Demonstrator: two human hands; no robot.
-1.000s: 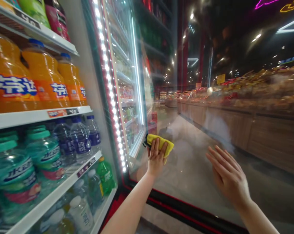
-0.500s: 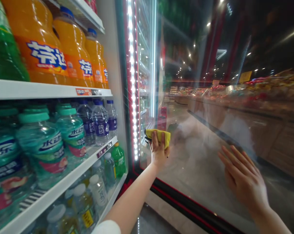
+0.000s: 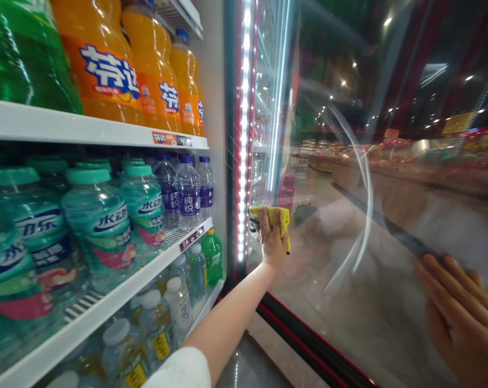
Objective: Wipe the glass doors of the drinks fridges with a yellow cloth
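My left hand, on an outstretched arm in a white sleeve, is closed on a folded yellow cloth with dark edging. It presses the cloth to the clear glass door of a drinks fridge, near the door's lit inner edge. My right hand is at the right, fingers stretched out and pointing up toward the glass, holding nothing. Whether its palm touches the pane cannot be made out. A pale curved streak marks the glass between the two hands.
Fridge shelves at left hold orange soda bottles, teal-capped drinks, purple-labelled water bottles and lower bottles. A bright LED strip runs upright beside the glass. The door's black-and-red bottom frame slants across below.
The view has shifted, so the shelves sit further right. My right hand has moved right and down in view. The cloth stays on the glass, and the curved streak now shows clearly.
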